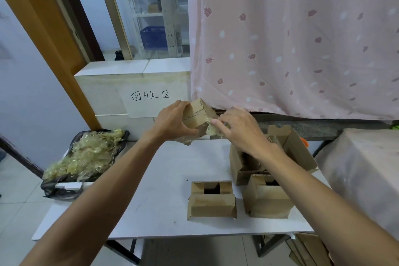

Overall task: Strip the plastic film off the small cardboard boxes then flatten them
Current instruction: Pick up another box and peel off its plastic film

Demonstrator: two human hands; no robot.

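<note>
My left hand grips a small cardboard box held up above the far edge of the white table. My right hand pinches a strip of clear yellowish plastic film that hangs off the box's right side. Three more small cardboard boxes stand on the table's right part: one in front, one at the right front, one behind it, partly hidden by my right forearm.
A black bag full of crumpled plastic film sits left of the table. A white block with a handwritten paper sign stands behind. A pink curtain hangs at the back right. Flat cardboard lies under the table's right end.
</note>
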